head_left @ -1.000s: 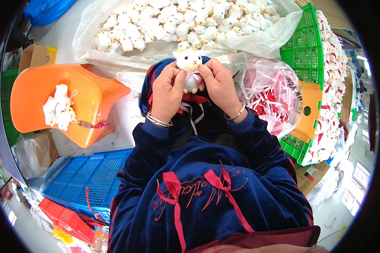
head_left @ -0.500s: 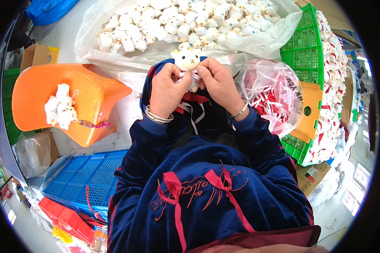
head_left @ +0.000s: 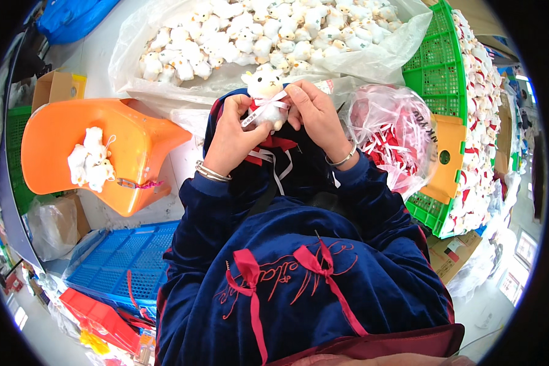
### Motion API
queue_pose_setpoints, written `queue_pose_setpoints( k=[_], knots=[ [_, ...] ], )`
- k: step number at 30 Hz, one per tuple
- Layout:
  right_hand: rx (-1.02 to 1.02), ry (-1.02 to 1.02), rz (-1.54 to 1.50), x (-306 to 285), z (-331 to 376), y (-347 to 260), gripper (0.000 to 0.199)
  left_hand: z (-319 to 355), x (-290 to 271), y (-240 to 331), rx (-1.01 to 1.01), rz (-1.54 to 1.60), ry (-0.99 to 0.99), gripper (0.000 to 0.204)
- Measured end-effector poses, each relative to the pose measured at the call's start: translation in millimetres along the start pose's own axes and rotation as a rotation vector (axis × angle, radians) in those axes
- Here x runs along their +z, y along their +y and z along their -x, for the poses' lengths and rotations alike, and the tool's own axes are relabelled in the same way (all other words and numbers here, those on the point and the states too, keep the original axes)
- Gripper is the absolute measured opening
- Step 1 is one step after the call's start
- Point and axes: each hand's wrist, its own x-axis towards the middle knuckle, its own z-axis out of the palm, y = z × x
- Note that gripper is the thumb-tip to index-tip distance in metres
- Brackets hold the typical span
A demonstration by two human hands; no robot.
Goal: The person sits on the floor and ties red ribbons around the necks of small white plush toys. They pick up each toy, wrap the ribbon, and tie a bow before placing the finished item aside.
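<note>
Behind, clear bag [head_left: 372, 58] holds white plush toys [head_left: 256, 36] (heaped).

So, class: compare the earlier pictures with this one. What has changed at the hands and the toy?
The white ribbon now lies drawn across the small white plush toy. The left hand and right hand have stayed on the toy. The orange stool has not moved.

Floor: pale, largely covered by stock. An orange plastic chair [head_left: 125, 152] stands at the left. A blue crate [head_left: 119, 268] lies at lower left, with a red tray [head_left: 100, 317] just beside it. A green basket [head_left: 439, 91] stands at the right. A cardboard box [head_left: 58, 88] sits at upper left. Lighting: bright, even.
</note>
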Motion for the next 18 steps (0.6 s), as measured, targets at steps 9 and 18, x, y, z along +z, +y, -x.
queue_pose_setpoints(
  k=[9,18],
  knots=[
    [-0.116,0.001,0.318,-2.7,9.3,-3.8,0.061,6.6,18.5,32.2,-0.046,0.253,-0.084,0.055],
    [-0.174,0.401,0.234,-132.0,49.0,-33.8,0.034,-0.9,6.1,36.2,0.062,0.174,-0.235,0.052]
  ],
)
